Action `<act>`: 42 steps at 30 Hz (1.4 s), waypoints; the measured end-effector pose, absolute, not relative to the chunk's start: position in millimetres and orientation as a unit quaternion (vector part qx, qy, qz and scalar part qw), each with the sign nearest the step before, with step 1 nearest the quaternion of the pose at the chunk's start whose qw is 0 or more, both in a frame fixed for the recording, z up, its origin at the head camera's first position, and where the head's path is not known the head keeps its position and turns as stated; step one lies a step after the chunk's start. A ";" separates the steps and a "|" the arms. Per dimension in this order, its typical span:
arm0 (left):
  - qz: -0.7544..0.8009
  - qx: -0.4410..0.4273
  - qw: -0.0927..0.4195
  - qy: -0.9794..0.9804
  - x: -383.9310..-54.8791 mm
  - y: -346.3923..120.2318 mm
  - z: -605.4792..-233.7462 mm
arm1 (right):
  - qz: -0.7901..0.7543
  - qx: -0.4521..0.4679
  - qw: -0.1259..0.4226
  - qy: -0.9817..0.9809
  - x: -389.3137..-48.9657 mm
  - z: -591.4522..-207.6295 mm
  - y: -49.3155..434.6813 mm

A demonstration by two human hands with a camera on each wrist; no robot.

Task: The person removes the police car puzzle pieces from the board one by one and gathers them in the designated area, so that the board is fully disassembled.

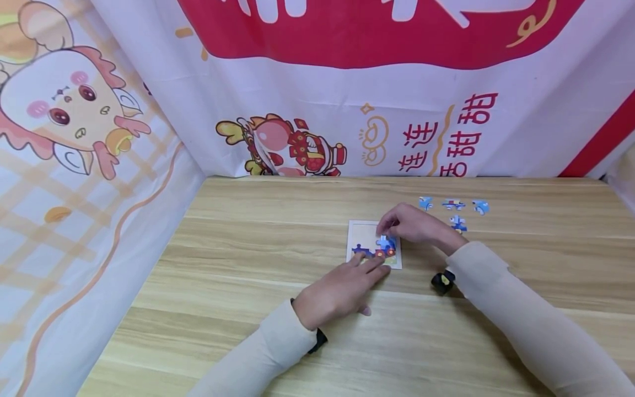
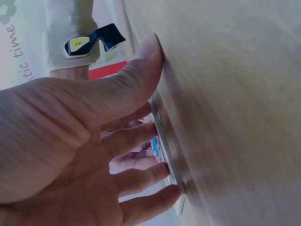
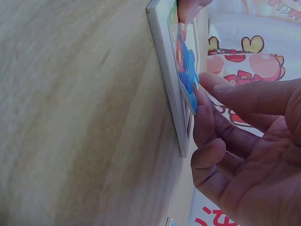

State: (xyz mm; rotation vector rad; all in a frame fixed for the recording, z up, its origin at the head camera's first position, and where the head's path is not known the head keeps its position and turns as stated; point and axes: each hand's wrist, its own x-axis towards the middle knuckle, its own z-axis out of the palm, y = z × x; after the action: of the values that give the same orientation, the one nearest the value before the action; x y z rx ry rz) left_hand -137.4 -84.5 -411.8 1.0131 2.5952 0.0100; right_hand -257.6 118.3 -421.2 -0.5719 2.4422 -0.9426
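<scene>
On the left we see the left hand (image 1: 342, 286), fingers extended, tips on the near edge of the puzzle board (image 1: 364, 232), which lies between both hands. At its right side, the right hand (image 1: 413, 223) pinches a tilted blue piece (image 1: 384, 242); four loose pieces (image 1: 453, 204) lie beyond that wrist.

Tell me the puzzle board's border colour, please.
The border is white, best seen in the head view.

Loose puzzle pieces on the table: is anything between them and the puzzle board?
Yes: the right hand lies between the loose puzzle pieces and the puzzle board, at the board's far right corner. Nothing else visible stands in the way.
</scene>
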 end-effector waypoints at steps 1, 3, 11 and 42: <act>0.002 0.359 0.175 0.917 -137.5 -84.4 -412.1 | -0.340 -0.207 0.231 0.888 -257.5 -421.0 118.2; -0.001 0.359 0.173 0.917 -137.6 -84.2 -412.6 | -0.337 -0.206 0.234 0.888 -257.3 -420.8 118.0; -0.002 0.358 0.169 0.918 -137.4 -83.8 -413.3 | -0.331 -0.204 0.240 0.890 -257.5 -420.8 118.2; 0.018 0.346 0.186 0.919 -137.5 -84.0 -411.8 | -0.377 -0.221 0.231 0.869 -253.4 -428.0 126.1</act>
State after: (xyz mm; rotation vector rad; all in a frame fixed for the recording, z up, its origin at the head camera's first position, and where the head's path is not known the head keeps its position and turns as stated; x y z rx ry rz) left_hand -137.5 -84.0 -411.8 0.9747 2.5890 0.0507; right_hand -253.4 126.1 -428.0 -0.6072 2.3895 -1.0369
